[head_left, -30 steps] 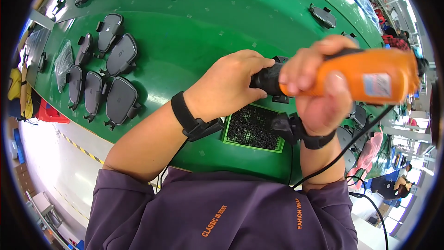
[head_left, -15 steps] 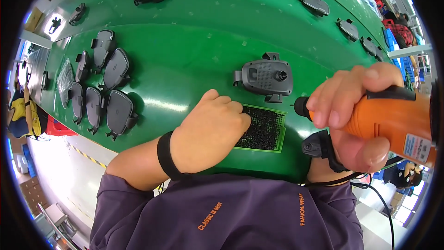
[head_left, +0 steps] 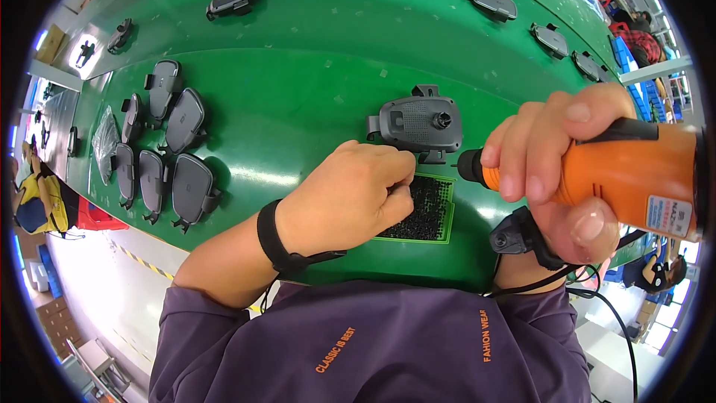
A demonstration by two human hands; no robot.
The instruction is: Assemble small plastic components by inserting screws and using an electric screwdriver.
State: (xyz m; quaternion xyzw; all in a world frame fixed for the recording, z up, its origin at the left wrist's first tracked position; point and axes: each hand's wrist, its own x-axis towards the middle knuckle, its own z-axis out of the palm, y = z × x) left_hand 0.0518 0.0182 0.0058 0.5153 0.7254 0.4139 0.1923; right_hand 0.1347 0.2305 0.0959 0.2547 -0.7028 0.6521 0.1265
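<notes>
My right hand [head_left: 556, 157] is wrapped round an orange electric screwdriver [head_left: 630, 172], its black nose and thin bit pointing left. With fingers curled into a pinch, my left hand [head_left: 347, 194] hangs over the near-left part of a green tray [head_left: 450, 216] of small black screws [head_left: 425, 213]. Anything between those fingertips is too small or hidden to make out. Just beyond the tray lies a grey phone holder [head_left: 406, 125], back side up, with a round black stub on it and clamp arms sticking out. The screwdriver's bit is close to its right lower side, apart from it.
Several phone holders [head_left: 192, 188] lie grouped at the left beside a clear plastic bag [head_left: 104, 145]. More holders [head_left: 492, 4] are spread along the far green table [head_left: 321, 22]. A black cable [head_left: 623, 313] trails at the right. A person in red plaid [head_left: 643, 43] is at the far right.
My left hand has risen slightly from the screws, its thumb and finger now showing in a pinch. The screwdriver has shifted slightly left. The whole view has moved a little.
</notes>
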